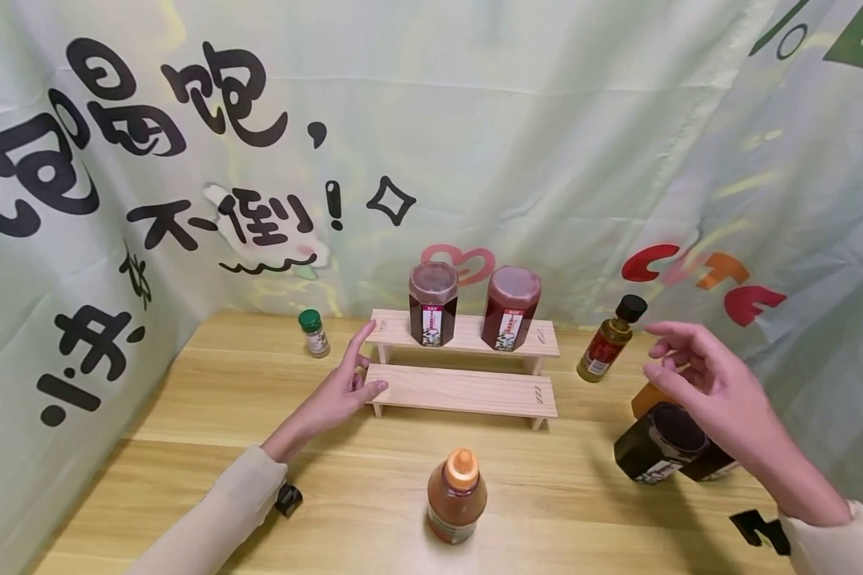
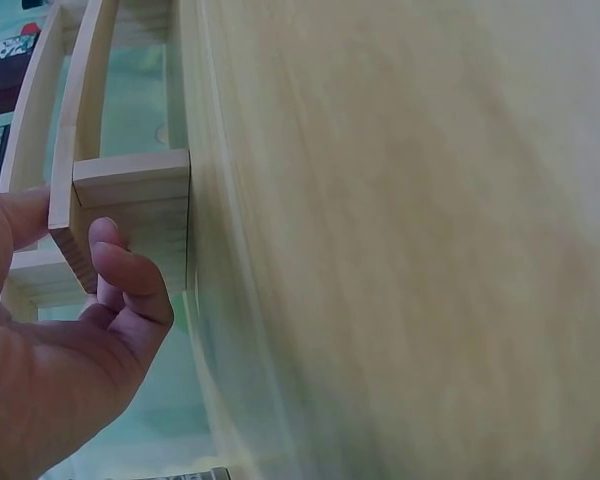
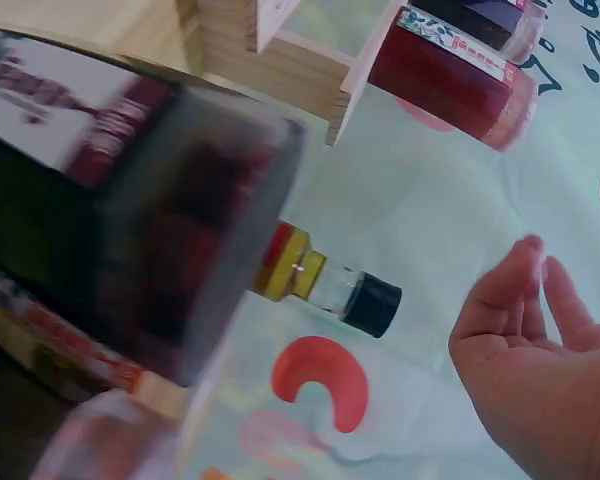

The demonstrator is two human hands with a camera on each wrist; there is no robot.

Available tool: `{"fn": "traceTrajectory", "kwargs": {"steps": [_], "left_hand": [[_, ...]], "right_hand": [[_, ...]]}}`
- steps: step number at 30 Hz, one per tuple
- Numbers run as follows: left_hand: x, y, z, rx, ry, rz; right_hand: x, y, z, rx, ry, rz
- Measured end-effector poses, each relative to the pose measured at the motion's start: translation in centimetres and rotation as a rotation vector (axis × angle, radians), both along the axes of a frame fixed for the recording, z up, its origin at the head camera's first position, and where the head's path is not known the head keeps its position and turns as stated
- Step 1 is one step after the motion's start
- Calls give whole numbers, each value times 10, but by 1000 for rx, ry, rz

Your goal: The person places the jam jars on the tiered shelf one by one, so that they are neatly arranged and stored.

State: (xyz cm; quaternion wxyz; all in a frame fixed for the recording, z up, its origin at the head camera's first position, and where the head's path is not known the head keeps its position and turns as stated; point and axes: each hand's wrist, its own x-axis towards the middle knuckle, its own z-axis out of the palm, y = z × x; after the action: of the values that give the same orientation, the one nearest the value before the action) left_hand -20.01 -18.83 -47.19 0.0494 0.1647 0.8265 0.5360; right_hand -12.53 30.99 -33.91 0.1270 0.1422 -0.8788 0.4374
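Note:
My left hand [image 1: 338, 391] is at the left end of a two-step wooden rack [image 1: 467, 389]. In the left wrist view its fingers [image 2: 130, 275] curl at the end of the lower board, with another digit on the board's other side. Two dark red hexagonal jars, a left jar [image 1: 434, 303] and a right jar [image 1: 512, 307], stand on the upper step. My right hand [image 1: 715, 391] is in the air with loosely bent fingers and nothing in them, overlapping dark jars [image 1: 658, 443] in the head view. A black-capped oil bottle [image 1: 607, 343] stands left of it.
A brown sauce bottle [image 1: 458, 503] with an orange cap stands at the front of the wooden table [image 1: 208, 399]. Left of the rack is a small green-capped shaker [image 1: 314, 333]. Printed cloth [image 1: 546, 144] hangs behind and along the sides.

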Motion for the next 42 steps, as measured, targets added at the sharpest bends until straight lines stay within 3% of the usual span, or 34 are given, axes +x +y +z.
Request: {"fn": "traceTrajectory", "kwargs": {"steps": [6, 14, 22, 31, 42], "left_hand": [[0, -1, -1, 2, -2, -1], [0, -1, -1, 0, 0, 7], [-1, -1, -2, 6, -1, -4], [-1, -1, -2, 6, 7, 3], [0, 0, -1, 9, 2, 2]], "right_hand": [[22, 18, -13, -25, -56, -88], [44, 33, -35, -25, -41, -182], [59, 37, -51, 161, -152, -314], [56, 37, -62, 321, -184, -208], [48, 43, -74, 347, -105, -145]]}}
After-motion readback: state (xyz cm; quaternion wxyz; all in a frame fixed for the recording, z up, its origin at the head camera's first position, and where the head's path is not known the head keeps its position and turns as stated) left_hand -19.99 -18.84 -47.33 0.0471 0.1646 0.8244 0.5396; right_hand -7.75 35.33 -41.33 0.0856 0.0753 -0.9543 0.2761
